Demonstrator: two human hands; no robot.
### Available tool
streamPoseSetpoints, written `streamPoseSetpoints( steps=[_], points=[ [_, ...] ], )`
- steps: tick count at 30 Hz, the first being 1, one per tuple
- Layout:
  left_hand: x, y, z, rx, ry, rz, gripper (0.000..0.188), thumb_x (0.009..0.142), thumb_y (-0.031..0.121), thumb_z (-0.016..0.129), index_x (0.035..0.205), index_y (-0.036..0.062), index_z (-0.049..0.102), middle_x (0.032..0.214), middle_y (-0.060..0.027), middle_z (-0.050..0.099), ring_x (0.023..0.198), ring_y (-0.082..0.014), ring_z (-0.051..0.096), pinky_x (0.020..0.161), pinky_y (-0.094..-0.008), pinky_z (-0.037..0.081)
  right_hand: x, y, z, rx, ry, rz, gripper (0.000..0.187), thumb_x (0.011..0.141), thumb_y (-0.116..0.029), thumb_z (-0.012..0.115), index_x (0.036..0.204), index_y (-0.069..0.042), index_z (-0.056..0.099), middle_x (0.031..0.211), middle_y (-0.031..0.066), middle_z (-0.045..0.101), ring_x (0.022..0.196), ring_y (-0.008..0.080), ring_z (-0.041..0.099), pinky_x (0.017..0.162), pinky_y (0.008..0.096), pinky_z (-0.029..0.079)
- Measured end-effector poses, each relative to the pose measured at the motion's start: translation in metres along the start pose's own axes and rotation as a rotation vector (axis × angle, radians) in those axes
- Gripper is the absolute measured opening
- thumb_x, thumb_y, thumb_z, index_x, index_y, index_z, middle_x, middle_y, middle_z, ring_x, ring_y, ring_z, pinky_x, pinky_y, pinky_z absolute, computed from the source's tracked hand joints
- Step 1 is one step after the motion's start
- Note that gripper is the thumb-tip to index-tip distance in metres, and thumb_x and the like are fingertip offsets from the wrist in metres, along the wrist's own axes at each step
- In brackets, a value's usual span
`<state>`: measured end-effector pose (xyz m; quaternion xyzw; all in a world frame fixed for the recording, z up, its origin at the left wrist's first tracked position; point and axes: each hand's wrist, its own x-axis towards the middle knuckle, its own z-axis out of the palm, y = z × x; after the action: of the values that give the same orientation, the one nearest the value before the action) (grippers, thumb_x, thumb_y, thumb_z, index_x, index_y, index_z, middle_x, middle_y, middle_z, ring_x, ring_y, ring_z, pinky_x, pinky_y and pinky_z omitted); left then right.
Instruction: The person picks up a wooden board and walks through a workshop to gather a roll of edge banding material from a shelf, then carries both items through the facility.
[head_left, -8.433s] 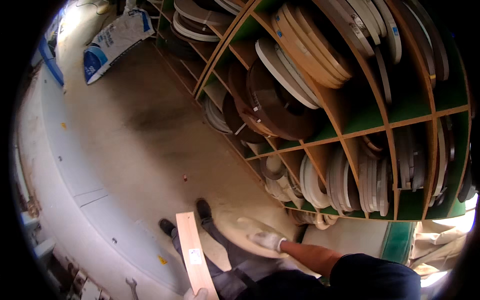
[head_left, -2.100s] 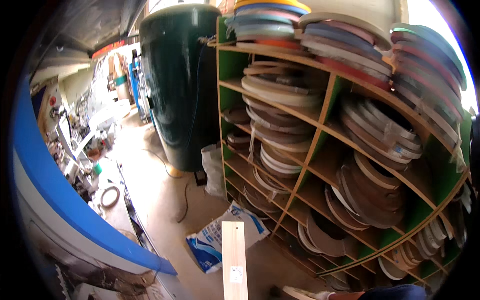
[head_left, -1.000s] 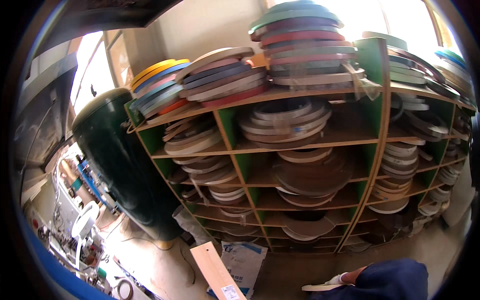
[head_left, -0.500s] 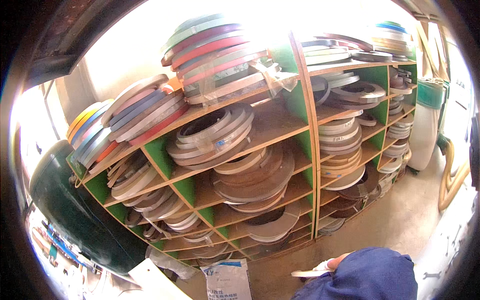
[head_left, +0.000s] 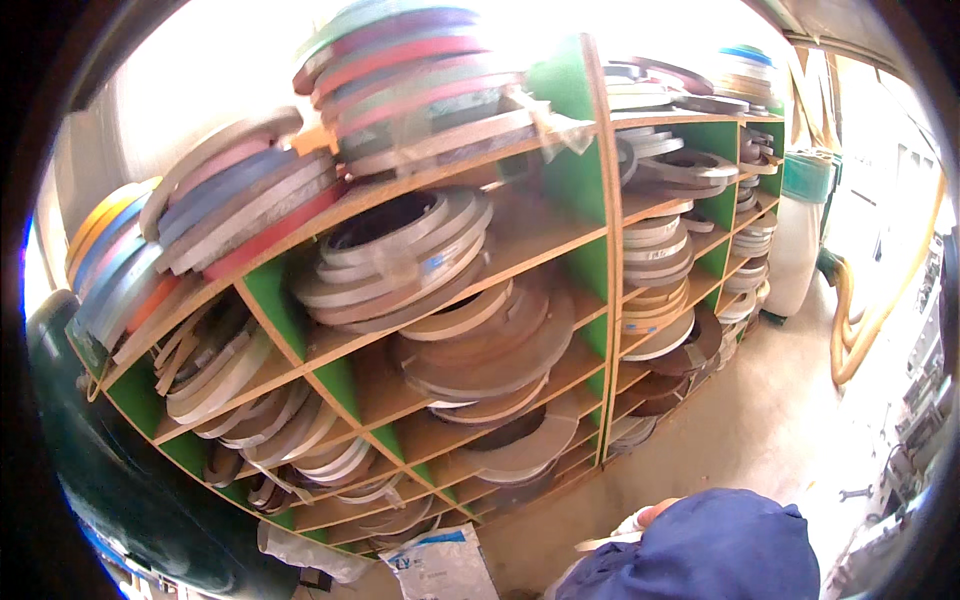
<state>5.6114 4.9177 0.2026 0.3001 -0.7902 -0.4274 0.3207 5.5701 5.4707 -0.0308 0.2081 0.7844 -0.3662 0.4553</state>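
Note:
My right hand (head_left: 648, 517) shows at the lower edge, right of centre, beyond a dark blue sleeve (head_left: 700, 550). White glove cloth covers part of it and bare finger skin shows. Its fingers seem closed on a thin pale strip (head_left: 590, 545), whose end sticks out to the left; the sleeve hides the rest. My left hand is out of view. Ahead stands a wooden shelf rack (head_left: 607, 250) with green dividers, filled with rolls of edge banding. Grey-beige rolls (head_left: 400, 270) and brown rolls (head_left: 490, 350) lie stacked in its middle compartments.
Tall stacks of coloured rolls (head_left: 410, 90) stand on the rack's top. A dark green tank (head_left: 130, 500) is at the left. A white printed bag (head_left: 440, 568) lies by the rack's foot. At right are a yellow hose (head_left: 845, 340), a white sack (head_left: 795, 240) and wall-hung tools (head_left: 910, 430).
The view has shifted, so the rack sits further left. The sleeve and right hand have moved slightly left, and less of the pale strip shows.

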Motion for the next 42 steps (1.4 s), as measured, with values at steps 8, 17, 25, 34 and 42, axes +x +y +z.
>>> streamPoseSetpoints(
  steps=[8,17,25,34,42],
  points=[
    [0.122,-0.035,-0.007,-0.156,0.145,-0.089,0.047,0.091,0.019,0.064,0.129,-0.0057,0.051,0.12,-0.0205,0.058,0.103,-0.0284,0.057,0.09,-0.039,0.049,0.086,-0.158,0.016,-0.091,-0.102,-0.063,0.07,0.095,-0.065,0.04,0.127,-0.006,0.058,0.108,0.0136,0.064,0.093,0.0276,0.065,0.076,0.0403,0.052],
    [0.261,-0.003,0.01,-0.374,0.156,-0.216,0.041,0.091,0.009,0.061,0.129,-0.0043,0.052,0.118,-0.0117,0.06,0.105,-0.0184,0.057,0.089,-0.031,0.049,0.138,-0.332,0.031,0.01,-0.334,-0.047,0.068,0.096,-0.064,0.04,0.126,-0.006,0.058,0.106,0.0125,0.065,0.09,0.0266,0.066,0.073,0.0398,0.053],
    [0.314,-0.034,-0.053,-0.152,0.407,-0.237,0.032,0.088,0.012,0.065,0.114,-0.0058,0.064,0.097,-0.0069,0.069,0.084,-0.0124,0.062,0.074,-0.0287,0.051,0.168,-0.472,0.089,0.172,-0.563,0.031,0.066,0.096,-0.063,0.041,0.126,-0.006,0.058,0.103,0.0116,0.066,0.087,0.0256,0.066,0.07,0.0393,0.054],
    [0.463,-0.157,-0.099,-0.052,0.302,-0.423,0.034,0.087,0.011,0.064,0.116,-0.0065,0.063,0.097,-0.0072,0.069,0.085,-0.0123,0.062,0.075,-0.0285,0.051,0.198,-0.676,0.271,0.372,-0.761,0.073,0.064,0.097,-0.062,0.041,0.125,-0.007,0.058,0.101,0.0106,0.066,0.084,0.0246,0.067,0.067,0.0388,0.055],
    [0.636,-0.205,-0.184,-0.264,0.35,-0.317,0.033,0.093,0.012,0.061,0.121,-0.0048,0.057,0.107,-0.0076,0.066,0.094,-0.0134,0.061,0.084,-0.0274,0.049,0.143,-0.924,0.375,0.465,-0.815,0.22,0.051,0.098,-0.055,0.047,0.114,-0.008,0.058,0.078,0.0012,0.059,0.056,0.0135,0.059,0.045,0.029,0.05]
  ],
)
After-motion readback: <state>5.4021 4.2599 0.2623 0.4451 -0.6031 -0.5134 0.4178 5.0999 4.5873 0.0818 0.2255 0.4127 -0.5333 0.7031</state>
